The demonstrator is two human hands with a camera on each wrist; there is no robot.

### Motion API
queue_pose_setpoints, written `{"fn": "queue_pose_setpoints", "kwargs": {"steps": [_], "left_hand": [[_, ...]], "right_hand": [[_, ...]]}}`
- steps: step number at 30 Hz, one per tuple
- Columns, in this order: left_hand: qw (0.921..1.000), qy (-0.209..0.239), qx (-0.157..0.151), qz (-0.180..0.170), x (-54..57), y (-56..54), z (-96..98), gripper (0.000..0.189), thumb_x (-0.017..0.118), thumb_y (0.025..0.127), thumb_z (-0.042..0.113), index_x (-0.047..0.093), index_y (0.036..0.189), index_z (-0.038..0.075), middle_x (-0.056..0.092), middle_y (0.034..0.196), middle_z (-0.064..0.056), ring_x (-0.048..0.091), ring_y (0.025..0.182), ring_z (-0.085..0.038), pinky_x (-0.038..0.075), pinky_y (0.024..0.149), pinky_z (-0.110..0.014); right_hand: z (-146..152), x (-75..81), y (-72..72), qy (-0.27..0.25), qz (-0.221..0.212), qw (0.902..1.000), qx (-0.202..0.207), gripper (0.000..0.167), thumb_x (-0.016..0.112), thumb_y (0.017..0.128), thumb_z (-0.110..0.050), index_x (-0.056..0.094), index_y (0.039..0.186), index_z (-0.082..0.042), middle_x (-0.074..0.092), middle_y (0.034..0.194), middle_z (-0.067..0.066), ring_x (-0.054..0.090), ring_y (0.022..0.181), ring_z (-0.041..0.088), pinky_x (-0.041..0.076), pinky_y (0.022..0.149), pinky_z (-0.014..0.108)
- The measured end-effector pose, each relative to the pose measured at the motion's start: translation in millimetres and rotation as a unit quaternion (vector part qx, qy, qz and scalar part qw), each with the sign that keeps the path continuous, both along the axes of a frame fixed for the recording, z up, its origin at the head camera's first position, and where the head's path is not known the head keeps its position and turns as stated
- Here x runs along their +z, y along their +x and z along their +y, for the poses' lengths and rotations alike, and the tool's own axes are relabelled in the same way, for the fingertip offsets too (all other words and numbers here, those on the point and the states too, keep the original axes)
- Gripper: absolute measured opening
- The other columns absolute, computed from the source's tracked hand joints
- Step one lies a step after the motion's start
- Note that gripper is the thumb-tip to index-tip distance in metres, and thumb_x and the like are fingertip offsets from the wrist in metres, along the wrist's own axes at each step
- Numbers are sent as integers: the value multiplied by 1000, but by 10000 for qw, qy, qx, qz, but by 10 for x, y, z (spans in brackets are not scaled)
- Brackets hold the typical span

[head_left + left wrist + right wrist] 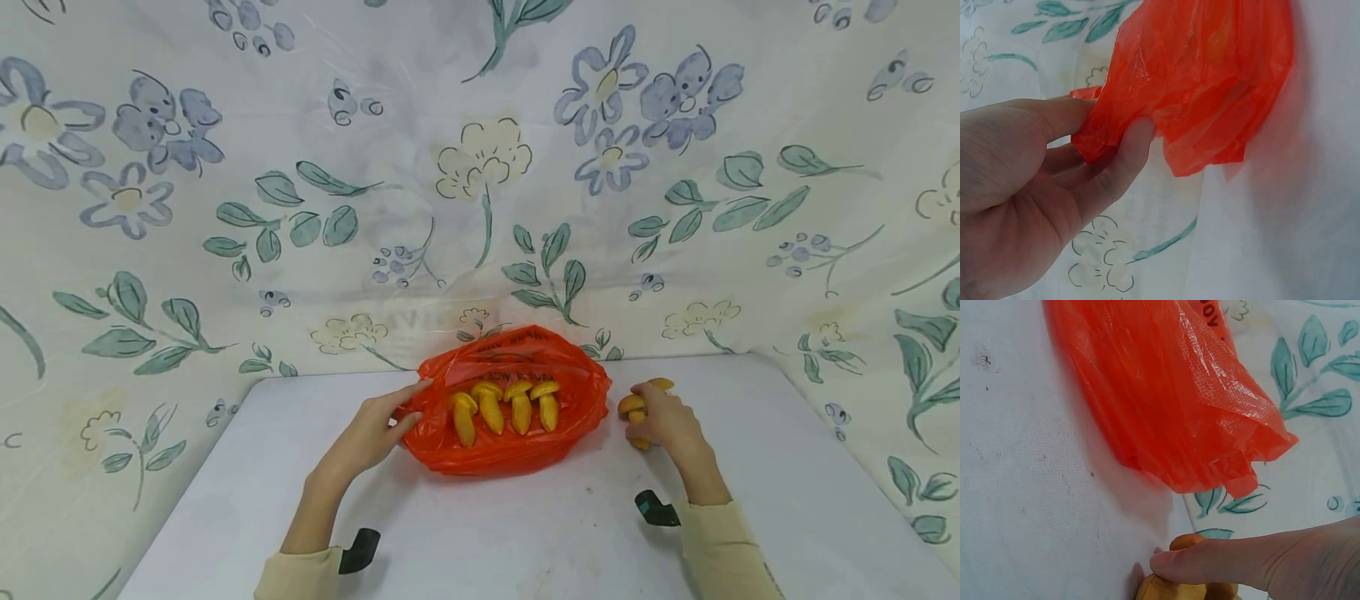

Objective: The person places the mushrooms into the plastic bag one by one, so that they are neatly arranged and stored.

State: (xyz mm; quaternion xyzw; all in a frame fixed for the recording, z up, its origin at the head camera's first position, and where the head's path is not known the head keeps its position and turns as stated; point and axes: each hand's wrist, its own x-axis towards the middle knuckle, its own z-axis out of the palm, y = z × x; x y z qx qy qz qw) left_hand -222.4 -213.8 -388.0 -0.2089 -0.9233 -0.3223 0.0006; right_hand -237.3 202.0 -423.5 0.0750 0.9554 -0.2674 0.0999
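An orange-red plastic bag [506,461] lies with its mouth open in the middle of the table in the head view. Inside it, several yellow-brown mushrooms [520,408] lie in a row, caps toward the back. My left hand [371,433] pinches the bag's left edge between thumb and fingers; the left wrist view shows the crumpled plastic [1210,94] there. To the right of the bag, my right hand [671,425] grips a mushroom [633,404] among others, partly hidden by the hand. In the right wrist view the thumb lies across mushrooms [1172,590] at the bottom edge.
A white table [517,533] spreads under everything, with small dark specks near its middle. Behind it hangs a floral cloth [420,167], close to the back of the bag. Dark wrist camera mounts [362,552] stick out from both sleeves.
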Motion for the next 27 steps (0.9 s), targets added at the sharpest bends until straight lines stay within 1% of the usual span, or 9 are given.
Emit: {"fn": "queue_pose_setpoints", "kwargs": {"steps": [9,15,27], "left_hand": [[10000,20,14,-39,1,2,-1,54,63,94,7,49,145,15,64,129,-14,62,89,-16,57,71,-19],[10000,65,-11,-33,7,3,4,54,64,94,6,49,145,14,64,129,-14,61,88,-17,56,70,-17],[9999,95,-47,-23,9,2,1,54,64,94,6,49,145,13,64,127,-14,61,87,-17,55,69,-16]], "right_hand": [[5,-7,-13,-38,-44,10000,2,66,76,81,-14,46,138,1,59,122,26,56,98,37,55,82,49],[22,-23,5,-76,44,9999,79,66,76,81,-14,45,137,2,59,120,26,56,95,36,55,79,46],[22,-7,18,-155,35,9999,65,67,75,82,-14,44,139,2,58,122,27,56,97,37,56,78,46]]}}
